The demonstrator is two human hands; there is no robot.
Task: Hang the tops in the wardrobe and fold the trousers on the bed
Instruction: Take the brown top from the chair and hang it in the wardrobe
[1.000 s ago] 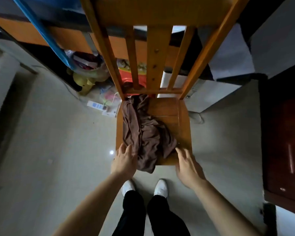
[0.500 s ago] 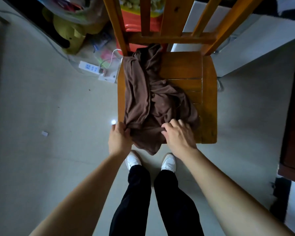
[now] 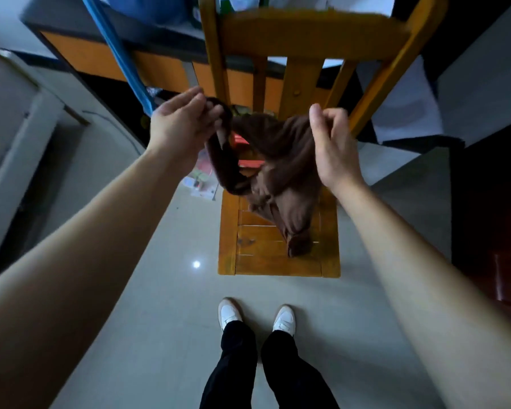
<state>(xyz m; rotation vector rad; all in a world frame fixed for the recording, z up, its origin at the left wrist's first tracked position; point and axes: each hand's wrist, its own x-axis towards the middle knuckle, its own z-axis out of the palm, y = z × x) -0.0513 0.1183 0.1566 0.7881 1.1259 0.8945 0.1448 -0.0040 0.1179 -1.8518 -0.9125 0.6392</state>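
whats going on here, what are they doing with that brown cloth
A person stands facing a wooden chair and holds a brown garment up over its seat. The left hand grips one bunched end, the right hand pinches another part, and the rest hangs down toward the seat. It is too crumpled to tell a top from trousers.

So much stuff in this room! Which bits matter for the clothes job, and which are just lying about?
In the job: brown garment, pinched by the left hand and the right hand, hanging over the wooden chair.

Just lying about: clutter on the floor, blue pole, orange desk front, dark cabinet at the right.
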